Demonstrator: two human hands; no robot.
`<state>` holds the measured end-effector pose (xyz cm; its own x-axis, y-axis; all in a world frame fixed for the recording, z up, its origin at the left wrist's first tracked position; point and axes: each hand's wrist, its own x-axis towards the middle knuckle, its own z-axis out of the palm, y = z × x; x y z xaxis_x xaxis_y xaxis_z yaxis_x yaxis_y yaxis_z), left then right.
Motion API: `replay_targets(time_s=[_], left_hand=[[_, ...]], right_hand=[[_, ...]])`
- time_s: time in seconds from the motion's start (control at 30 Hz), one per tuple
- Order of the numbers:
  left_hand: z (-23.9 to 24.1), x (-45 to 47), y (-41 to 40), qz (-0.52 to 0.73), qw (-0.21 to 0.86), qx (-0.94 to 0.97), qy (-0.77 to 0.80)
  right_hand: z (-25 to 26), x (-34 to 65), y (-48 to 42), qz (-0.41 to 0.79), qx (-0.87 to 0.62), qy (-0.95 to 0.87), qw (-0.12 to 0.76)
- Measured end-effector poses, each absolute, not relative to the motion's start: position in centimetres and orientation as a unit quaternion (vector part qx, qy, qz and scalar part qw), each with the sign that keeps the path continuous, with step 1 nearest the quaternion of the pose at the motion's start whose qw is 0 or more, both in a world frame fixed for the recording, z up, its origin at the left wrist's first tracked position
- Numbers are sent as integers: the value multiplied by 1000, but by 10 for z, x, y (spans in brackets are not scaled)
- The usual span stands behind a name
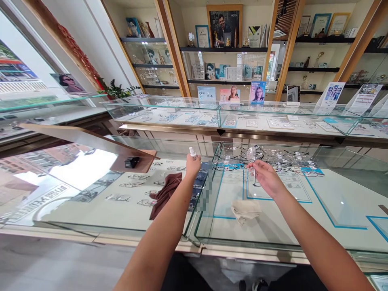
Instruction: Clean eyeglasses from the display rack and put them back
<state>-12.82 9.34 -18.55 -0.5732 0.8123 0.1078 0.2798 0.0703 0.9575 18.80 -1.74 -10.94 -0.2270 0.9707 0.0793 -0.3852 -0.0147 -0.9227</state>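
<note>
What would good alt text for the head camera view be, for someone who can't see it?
A person's left hand holds a small white-topped bottle and the right hand a pair of glasses above glass display counters. A brown cloth and a pale cloth lie on the counters, with more eyeglasses displayed nearby and shelves of pictures behind.

Both arms bare and stretched forward: bare left forearm (pixel 163 228) slants up and rightward from the bottom edge, wrist nearly in line, left hand (pixel 193 165) curled into a closed grip. Bare right forearm (pixel 312 232) slants up and leftward from the lower right corner; right hand (pixel 268 178) points left, thumb and fingers drawn together in a pinch. Hands apart, at similar height in view; black-clad legs (pixel 184 275) partly visible below, between the forearms.
</note>
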Motion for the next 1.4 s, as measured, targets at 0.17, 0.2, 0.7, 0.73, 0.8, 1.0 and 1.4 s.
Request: replay_targets(time_s=[0.17,0.2,0.7,0.73,0.8,1.0,1.4], left_hand=[[-189,-130,92,533,221,405,709],[-188,-130,91,531,218,404,712],[-122,-76,33,709,-19,450,542],[-117,-68,25,691,27,509,512],[-110,-52,8,607,144,633,458],[-94,-28,-30,80,400,862,300],[-102,-29,-25,-26,372,873,315]], right_hand=[[-110,188,-16,637,-313,-457,536],[-110,188,-16,637,-312,-458,536],[-100,197,-15,615,-311,-457,563],[-98,198,-15,611,-311,-456,567],[-95,199,-15,605,-313,-455,574],[-88,199,-17,599,-314,-456,578],[-87,197,-21,612,-299,-459,570]])
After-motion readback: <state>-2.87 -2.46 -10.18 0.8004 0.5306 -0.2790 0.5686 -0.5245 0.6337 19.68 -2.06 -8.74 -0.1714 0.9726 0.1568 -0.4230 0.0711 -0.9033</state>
